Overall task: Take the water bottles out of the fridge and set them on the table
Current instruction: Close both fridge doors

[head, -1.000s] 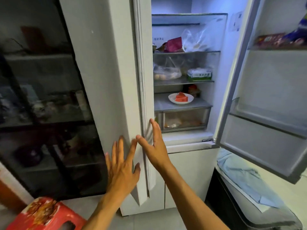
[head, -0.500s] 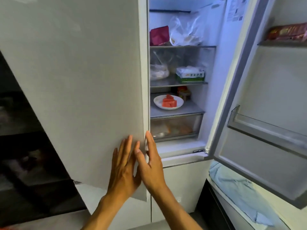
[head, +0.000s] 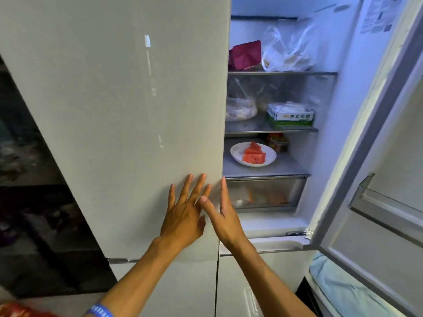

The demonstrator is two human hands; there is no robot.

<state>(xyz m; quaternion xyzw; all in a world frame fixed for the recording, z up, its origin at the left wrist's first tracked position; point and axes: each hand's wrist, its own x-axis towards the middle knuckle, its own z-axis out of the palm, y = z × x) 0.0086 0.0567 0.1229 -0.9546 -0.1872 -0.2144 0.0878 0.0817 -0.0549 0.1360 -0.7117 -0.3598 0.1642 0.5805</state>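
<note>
Pressing glossy white fridge door (head: 114, 122), left hand (head: 183, 223) and right hand (head: 225, 219) fingers splayed, empty.

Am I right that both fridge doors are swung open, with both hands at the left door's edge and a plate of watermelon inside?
Not quite. The head view shows only the right door swung open; the left door covers its half. Both the left hand and right hand are at its edge, and the plate of watermelon sits inside.
</note>
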